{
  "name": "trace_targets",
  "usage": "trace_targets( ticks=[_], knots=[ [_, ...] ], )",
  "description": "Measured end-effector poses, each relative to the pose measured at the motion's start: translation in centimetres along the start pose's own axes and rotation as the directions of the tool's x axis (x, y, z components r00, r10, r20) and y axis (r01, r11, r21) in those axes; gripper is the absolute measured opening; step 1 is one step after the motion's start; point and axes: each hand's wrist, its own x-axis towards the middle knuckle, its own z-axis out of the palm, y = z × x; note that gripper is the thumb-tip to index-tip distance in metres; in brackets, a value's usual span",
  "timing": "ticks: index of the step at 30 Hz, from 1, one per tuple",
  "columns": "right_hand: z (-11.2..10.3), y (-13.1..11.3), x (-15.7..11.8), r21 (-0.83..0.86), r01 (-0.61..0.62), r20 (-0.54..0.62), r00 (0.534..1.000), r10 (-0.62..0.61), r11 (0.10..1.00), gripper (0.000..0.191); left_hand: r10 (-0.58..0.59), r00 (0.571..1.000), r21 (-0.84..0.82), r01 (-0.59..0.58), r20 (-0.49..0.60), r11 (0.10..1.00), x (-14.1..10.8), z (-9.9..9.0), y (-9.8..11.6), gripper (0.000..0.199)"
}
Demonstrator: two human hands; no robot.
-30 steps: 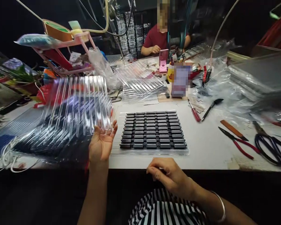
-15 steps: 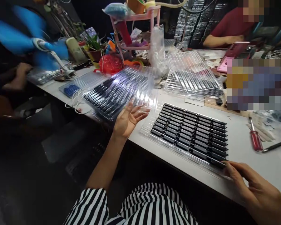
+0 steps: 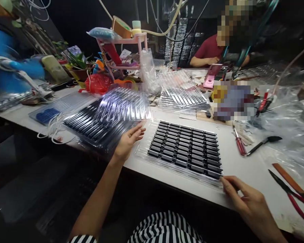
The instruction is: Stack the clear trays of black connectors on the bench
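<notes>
A clear plastic tray (image 3: 144,145) holds several rows of black ridged strips (image 3: 184,148) and lies near the table's front edge. At its near right corner my right hand (image 3: 245,199) pinches the rim between thumb and fingers. My left hand (image 3: 128,143) is left of that tray, its fingers stretched out and slightly apart, with nothing visibly gripped. Just beyond these fingers, a clear ribbed tray (image 3: 121,101) rests at an angle over a stack of trays with dark contents (image 3: 83,126). Whether the left fingertips touch a tray edge I cannot tell.
More clear trays (image 3: 182,89) lie at the back. A red screwdriver (image 3: 240,145), a black-handled tool (image 3: 263,145) and red-handled pliers (image 3: 296,199) lie to the right. A blue fan (image 3: 17,71) spins at left. A person (image 3: 207,52) sits across the table.
My view has swung right, so everything sits farther left. The clear ribbed tray near my left hand now lies lower on the stack. My right hand stays at the tray's corner.
</notes>
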Motion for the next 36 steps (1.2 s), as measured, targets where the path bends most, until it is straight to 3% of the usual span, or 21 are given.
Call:
trace_targets(
  ticks=[2,4,8,13,21,26,29,33,36],
  knots=[
    [0.9,-0.5,-0.4,0.055,0.011,0.086,0.996,-0.016,0.998,0.026,0.083,0.996,0.272,-0.091,0.039,0.958,0.4,0.1,-1.3,0.024],
    [1.7,-1.1,-0.7,0.083,0.025,0.110,0.993,-0.034,0.996,0.025,0.128,0.988,0.373,-0.149,0.081,0.916,1.0,0.2,-2.1,0.015],
    [2.1,-2.2,-0.9,0.097,0.011,0.128,0.991,-0.024,0.995,0.023,0.187,0.966,0.523,-0.254,0.179,0.813,1.3,0.1,-2.6,0.023],
    [1.3,-2.5,-0.7,0.104,-0.007,0.148,0.989,-0.009,0.995,0.026,0.210,0.947,0.624,-0.319,0.244,0.713,0.6,-0.3,-2.9,0.031],
    [0.8,-1.6,-1.6,0.085,-0.056,-0.018,0.998,0.057,0.995,0.027,0.232,0.938,0.715,-0.347,0.258,0.607,-0.9,-0.8,-3.7,0.035],
    [0.4,-1.1,-1.6,0.100,-0.070,-0.018,0.997,0.072,0.993,0.028,0.169,0.935,0.772,-0.354,0.313,0.528,-2.0,-1.4,-2.8,0.035],
    [0.1,-0.7,-1.2,0.115,-0.053,-0.045,0.997,0.058,0.992,0.025,0.133,0.940,0.727,-0.329,0.315,0.603,-2.3,-1.3,-2.4,0.036],
    [0.3,0.3,-0.7,0.033,-0.043,-0.236,0.970,0.050,0.999,0.026,0.083,0.969,0.612,-0.213,0.233,0.761,-2.2,-0.6,-2.0,0.034],
    [0.7,1.3,-0.5,-0.040,-0.099,-0.283,0.955,0.084,0.994,0.034,0.068,0.979,0.540,-0.163,0.192,0.825,-1.8,-0.2,-1.8,0.032]
  ],
)
